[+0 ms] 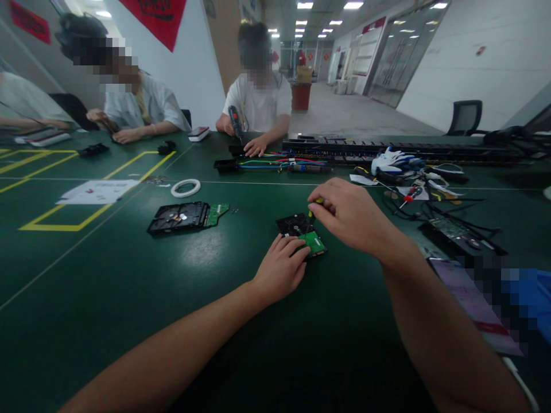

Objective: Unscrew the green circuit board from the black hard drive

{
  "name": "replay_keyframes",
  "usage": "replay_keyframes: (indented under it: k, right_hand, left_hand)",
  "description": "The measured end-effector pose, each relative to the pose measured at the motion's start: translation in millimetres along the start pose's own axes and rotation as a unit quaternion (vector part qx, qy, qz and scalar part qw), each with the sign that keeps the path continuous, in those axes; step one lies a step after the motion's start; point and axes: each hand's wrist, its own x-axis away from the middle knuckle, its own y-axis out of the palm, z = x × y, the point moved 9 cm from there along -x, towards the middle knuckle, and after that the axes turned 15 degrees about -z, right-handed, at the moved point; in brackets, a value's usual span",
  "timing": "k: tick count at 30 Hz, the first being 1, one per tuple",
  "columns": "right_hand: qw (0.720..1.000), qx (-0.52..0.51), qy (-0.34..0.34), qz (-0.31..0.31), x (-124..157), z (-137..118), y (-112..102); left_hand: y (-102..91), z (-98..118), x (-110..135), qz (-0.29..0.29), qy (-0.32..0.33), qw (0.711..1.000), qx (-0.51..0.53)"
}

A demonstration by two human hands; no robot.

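Head view, working outward: gripping a yellow-handled screwdriver [317, 201] in the closed right hand [350, 215], tip pointing down onto the hard drive [301, 232] just below-left. Pressing its near edge with the flat, unclasped left hand [282, 267]. Lying slantwise, far-left to near-right, on the green table [215, 310]; second drive [185, 216] and tape ring [186, 187] sitting well apart leftward, open hall stretching beyond.

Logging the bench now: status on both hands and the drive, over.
Left hand pressing on small hard drive. Right hand grips yellow-handled screwdriver, tip at drive. Nothing in the way; second drive lies apart.
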Motion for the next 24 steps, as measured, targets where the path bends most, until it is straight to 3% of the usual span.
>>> replay_keyframes:
  k: [9,18,24]
  right_hand:
    - [0.999,0.0,-0.018,-0.043,-1.5,0.0,7.4]
    - [1.0,-0.007,0.012,-0.003,1.0,1.9,1.5]
    - [1.0,-0.015,0.001,-0.015,0.6,2.1,1.6]
  left_hand:
    - [-0.7,-0.1,0.0,0.0,-0.002,1.0,0.002]
    - [0.0,-0.6,0.5,-0.003,-0.003,1.0,0.001]
    - [-1.8,-0.1,0.7,-0.001,-0.004,1.0,0.007]
